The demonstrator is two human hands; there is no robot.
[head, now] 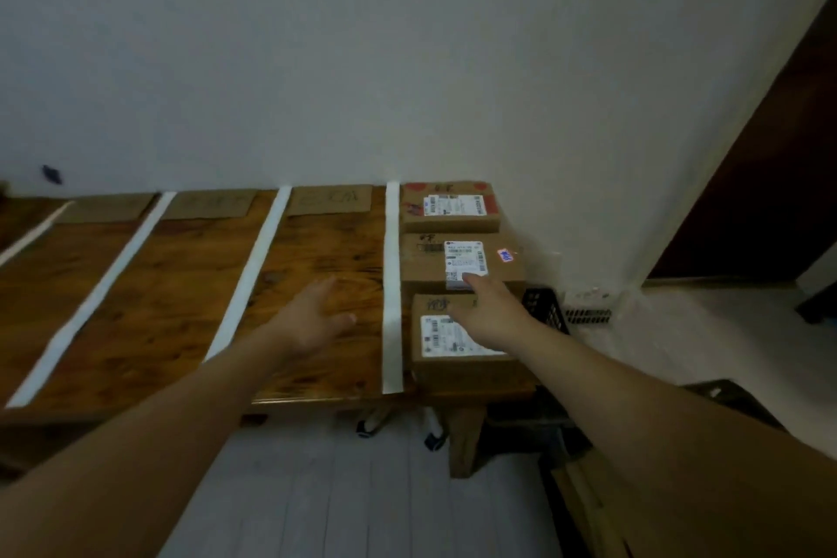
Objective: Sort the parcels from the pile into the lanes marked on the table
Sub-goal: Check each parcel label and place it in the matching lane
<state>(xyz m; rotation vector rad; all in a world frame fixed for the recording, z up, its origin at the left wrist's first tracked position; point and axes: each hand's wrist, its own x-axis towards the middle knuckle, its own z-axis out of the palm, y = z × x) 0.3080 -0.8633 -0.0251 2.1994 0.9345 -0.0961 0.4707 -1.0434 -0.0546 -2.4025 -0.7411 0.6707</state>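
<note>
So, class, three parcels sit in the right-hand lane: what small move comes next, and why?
Probably the right hand should close its grip on the middle parcel: its fingertips touch that parcel's label, reaching over the near parcel, while the left hand hovers open above the neighbouring lane.

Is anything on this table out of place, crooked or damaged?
Nothing looks spilled or damaged. One thing to watch: the nearest parcel sits right at the front edge of the table, in the rightmost lane, just right of the tape strip.
</note>
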